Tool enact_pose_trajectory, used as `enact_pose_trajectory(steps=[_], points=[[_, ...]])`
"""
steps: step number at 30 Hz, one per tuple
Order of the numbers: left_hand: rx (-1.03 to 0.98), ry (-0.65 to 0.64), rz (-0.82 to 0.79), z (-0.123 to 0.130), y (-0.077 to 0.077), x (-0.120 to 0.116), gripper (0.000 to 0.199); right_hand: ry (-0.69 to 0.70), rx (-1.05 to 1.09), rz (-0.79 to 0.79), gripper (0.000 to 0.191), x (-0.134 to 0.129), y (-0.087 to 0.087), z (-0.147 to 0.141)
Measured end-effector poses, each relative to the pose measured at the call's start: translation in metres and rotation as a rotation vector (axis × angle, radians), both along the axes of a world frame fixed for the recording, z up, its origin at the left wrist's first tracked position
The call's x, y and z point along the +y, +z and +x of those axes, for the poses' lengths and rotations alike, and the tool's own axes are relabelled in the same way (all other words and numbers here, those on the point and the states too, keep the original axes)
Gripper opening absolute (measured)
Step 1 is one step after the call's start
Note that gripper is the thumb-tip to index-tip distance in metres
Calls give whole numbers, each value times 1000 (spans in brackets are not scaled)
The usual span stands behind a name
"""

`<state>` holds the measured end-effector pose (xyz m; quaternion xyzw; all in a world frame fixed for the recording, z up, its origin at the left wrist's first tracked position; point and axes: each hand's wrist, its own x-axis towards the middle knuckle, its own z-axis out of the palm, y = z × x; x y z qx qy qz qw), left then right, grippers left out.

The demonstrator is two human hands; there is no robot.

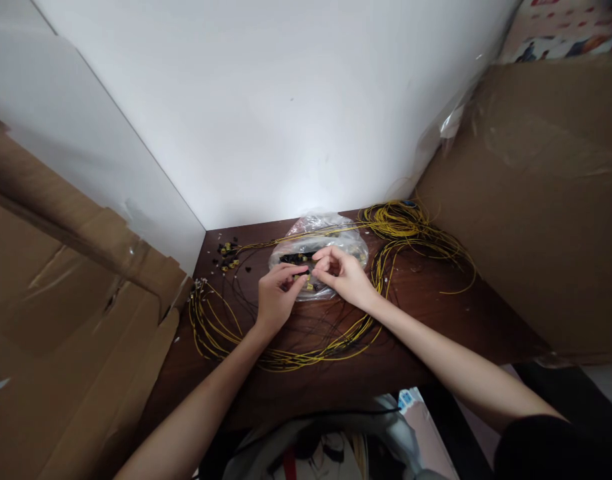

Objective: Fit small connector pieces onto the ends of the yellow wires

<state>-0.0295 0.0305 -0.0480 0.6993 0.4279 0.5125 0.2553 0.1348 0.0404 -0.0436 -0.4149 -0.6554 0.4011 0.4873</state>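
Over a clear plastic bag (316, 233) on the dark wooden table, my two hands are close together. My left hand (281, 293) pinches a small dark part between thumb and fingertips. My right hand (342, 273) has its thumb and index finger drawn together just to the right; whatever they hold is too small to make out. Small black and yellow connectors (297, 259) lie in the bag's opening. Yellow and black wires (306, 360) curve round in front of the bag and run to a coiled bundle (396, 220) at the back right.
More small connectors (230, 263) and white bits lie on the table (416, 320) at the left. Cardboard (61, 320) stands on the left, a large cardboard box (546, 200) on the right, a white wall (266, 113) behind.
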Motion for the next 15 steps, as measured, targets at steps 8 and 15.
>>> enact_pose_trajectory(steps=[8, 15], points=[[5, -24, 36, 1, 2, -1, 15, -32, 6, 28, 18, -3, -1, -2], [24, -57, 41, 2, 4, -2, 15, -25, 16, 24, 18, -4, 0, -2]])
